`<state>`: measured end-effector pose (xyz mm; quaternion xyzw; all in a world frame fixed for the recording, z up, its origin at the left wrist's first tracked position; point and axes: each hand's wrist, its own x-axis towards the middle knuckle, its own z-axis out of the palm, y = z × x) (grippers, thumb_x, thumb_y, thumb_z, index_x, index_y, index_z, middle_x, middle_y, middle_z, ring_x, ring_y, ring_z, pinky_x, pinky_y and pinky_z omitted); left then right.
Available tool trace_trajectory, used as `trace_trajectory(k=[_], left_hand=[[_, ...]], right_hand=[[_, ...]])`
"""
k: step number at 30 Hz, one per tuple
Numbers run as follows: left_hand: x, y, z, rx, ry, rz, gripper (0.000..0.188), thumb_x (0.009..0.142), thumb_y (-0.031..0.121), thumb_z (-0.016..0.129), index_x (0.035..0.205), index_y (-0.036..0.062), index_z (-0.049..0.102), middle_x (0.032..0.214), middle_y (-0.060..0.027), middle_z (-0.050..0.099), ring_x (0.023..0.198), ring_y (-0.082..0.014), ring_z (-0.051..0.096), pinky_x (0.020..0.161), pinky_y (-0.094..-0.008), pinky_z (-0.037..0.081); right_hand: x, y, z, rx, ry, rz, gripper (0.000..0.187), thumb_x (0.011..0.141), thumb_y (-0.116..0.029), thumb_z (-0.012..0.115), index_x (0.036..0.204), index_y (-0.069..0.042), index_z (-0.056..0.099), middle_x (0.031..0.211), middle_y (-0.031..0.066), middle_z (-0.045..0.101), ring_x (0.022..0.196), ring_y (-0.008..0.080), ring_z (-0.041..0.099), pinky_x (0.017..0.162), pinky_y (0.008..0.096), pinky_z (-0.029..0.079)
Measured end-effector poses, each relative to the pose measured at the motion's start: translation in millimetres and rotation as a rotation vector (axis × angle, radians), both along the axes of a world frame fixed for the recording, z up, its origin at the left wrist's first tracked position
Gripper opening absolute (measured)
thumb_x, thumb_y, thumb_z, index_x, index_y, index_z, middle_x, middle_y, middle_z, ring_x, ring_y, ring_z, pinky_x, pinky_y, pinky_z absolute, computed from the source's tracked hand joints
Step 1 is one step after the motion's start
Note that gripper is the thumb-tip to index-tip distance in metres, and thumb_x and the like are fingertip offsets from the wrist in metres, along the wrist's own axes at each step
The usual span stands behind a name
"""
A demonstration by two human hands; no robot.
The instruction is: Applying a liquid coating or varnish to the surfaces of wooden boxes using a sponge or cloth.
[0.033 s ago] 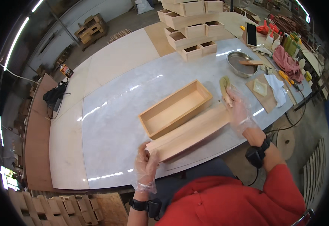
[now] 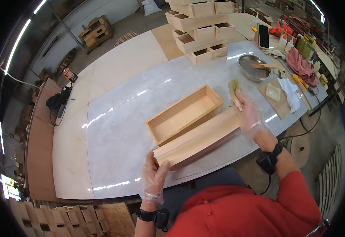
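Observation:
A long wooden box [image 2: 198, 136], tilted with its inside out of sight, is held between both gloved hands above the near edge of the table. Fingers and thumb of my left hand [image 2: 153, 177] close round its left end. My right hand [image 2: 252, 114] is at the box's right end, closed on a yellowish-green rag [image 2: 233, 87] that sticks out past the fingers. Just beyond lies a second long wooden box [image 2: 182, 116], open side up, on the grey sheet-covered tabletop [image 2: 121, 146].
Small wooden boxes [image 2: 204, 33] are stacked at the back. At right stand a metal bowl [image 2: 248, 75] with a brush across it, a board [image 2: 274, 106] with a pale sponge-like block, a white cloth [image 2: 289, 93], a pink cloth [image 2: 301, 65] and bottles. A black bag [image 2: 58, 98] lies far left.
The held box has rolled slightly, showing more of its near side. My left hand has turned a little with it, and the rag has shifted slightly left.

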<state>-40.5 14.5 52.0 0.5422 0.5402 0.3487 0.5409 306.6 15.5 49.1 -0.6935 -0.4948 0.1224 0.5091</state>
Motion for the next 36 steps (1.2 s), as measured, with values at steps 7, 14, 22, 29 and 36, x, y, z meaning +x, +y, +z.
trace_trajectory(k=[7, 14, 22, 29, 36], left_hand=[[-5.3, -3.0, -31.6, 0.320, -0.035, -0.126, 0.079, 0.067, 0.017, 0.087, 0.130, 0.0002, 0.042, 0.121, -0.0114, 0.055, 0.114, -0.0205, 0.055, 0.098, -0.0361, 0.046], [-3.5, -15.8, -33.8, 0.222, -0.054, -0.130, 0.074, 0.062, 0.003, 0.086, 0.125, 0.0034, 0.046, 0.119, -0.0101, 0.059, 0.111, -0.0200, 0.059, 0.095, -0.0341, 0.049], [-10.7, -21.1, -75.4, 0.201, -0.032, -0.060, 0.076, 0.059, 0.007, 0.087, 0.126, 0.0019, 0.052, 0.120, -0.0114, 0.063, 0.109, -0.0211, 0.062, 0.094, -0.0365, 0.050], [-30.1, -17.2, -107.0, 0.314, 0.057, -0.087, 0.077, 0.057, 0.009, 0.088, 0.126, 0.0005, 0.055, 0.112, -0.0106, 0.067, 0.101, -0.0215, 0.066, 0.091, -0.0362, 0.051], [-17.5, -29.6, -81.6, 0.059, -0.031, -0.079, 0.079, 0.071, 0.017, 0.084, 0.138, 0.0039, 0.044, 0.131, -0.0151, 0.054, 0.113, -0.0265, 0.056, 0.103, -0.0401, 0.043]], right_hand=[[0.4, 27.7, 34.2, 0.113, 1.097, -0.026, 0.036, 0.090, -0.009, 0.063, 0.125, 0.000, 0.058, 0.115, 0.0042, 0.063, 0.099, 0.0179, 0.060, 0.083, 0.0282, 0.047], [138.0, 35.6, 28.4, -0.063, -0.190, -0.137, 0.034, 0.088, -0.027, 0.063, 0.113, -0.003, 0.067, 0.099, 0.0087, 0.070, 0.087, 0.0241, 0.066, 0.081, 0.0372, 0.051], [201.4, 54.8, 10.9, -0.448, -0.840, -0.217, 0.020, 0.084, -0.018, 0.057, 0.094, -0.007, 0.070, 0.091, 0.0182, 0.069, 0.092, 0.0338, 0.065, 0.083, 0.0421, 0.050], [203.8, 61.4, 10.5, -0.502, -0.852, -0.235, 0.017, 0.084, -0.013, 0.055, 0.086, -0.007, 0.070, 0.089, 0.0164, 0.069, 0.091, 0.0322, 0.066, 0.082, 0.0417, 0.051], [186.5, 58.9, 27.7, -0.581, -0.933, -0.153, 0.021, 0.081, -0.007, 0.053, 0.088, 0.000, 0.072, 0.096, 0.0186, 0.069, 0.097, 0.0319, 0.066, 0.084, 0.0407, 0.052]])
